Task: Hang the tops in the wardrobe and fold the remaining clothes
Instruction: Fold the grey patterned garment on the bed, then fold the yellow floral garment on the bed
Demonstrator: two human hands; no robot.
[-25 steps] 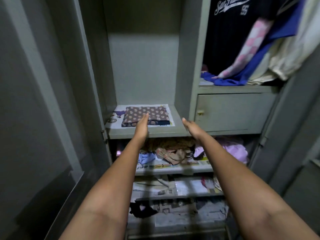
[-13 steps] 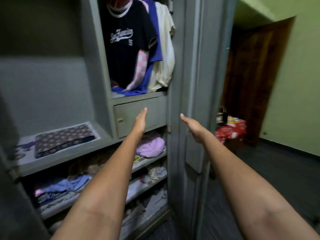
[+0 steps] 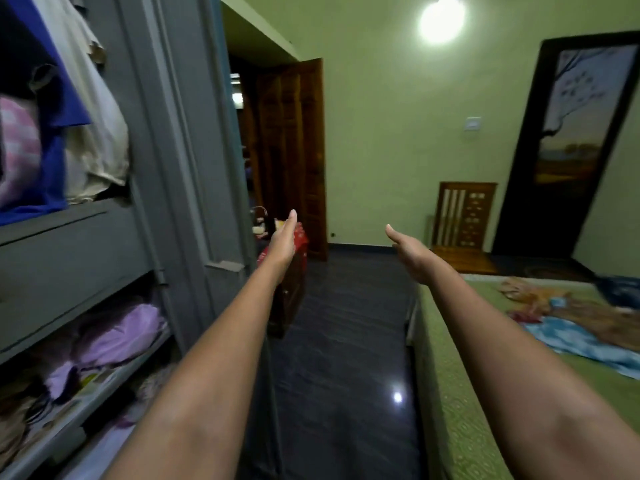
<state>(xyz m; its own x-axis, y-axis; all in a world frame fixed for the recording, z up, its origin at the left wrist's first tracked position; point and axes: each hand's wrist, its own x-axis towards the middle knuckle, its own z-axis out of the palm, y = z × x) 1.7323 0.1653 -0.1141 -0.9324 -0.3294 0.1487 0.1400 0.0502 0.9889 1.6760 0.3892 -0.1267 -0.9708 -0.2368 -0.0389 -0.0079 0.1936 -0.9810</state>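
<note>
1. Four hanging tops show at the far left inside the grey metal wardrobe [image 3: 180,140]: a black one at the very edge, a pink-and-white checked sleeve [image 3: 17,157], a blue top [image 3: 52,109] and a cream top [image 3: 93,133]. They hang with their long axis vertical, hems down, touching the ledge above the closed grey drawer [image 3: 69,247].
2. Below the drawer, lilac folded clothes [image 3: 121,334] lie on a wardrobe shelf, long side running along the shelf.
3. The left hand [image 3: 282,242] reaches forward past the wardrobe edge, fingers straight and together, pointing up and away, holding nothing.
4. The right hand [image 3: 410,252] is stretched out level with it, well apart, thumb pointing up and left, palm slack, holding nothing.
5. On the green patterned bed [image 3: 450,393] at the right lie the remaining clothes: a light blue garment [image 3: 575,341] and a tan one [image 3: 530,292], spread flat and unfolded, with a dark blue piece [image 3: 620,292] beyond them.
6. Half a second ago the view faced the wardrobe, with the folded patterned cloth on its left shelf; now it has swung right to the room and bed, and both hands stay empty.
</note>
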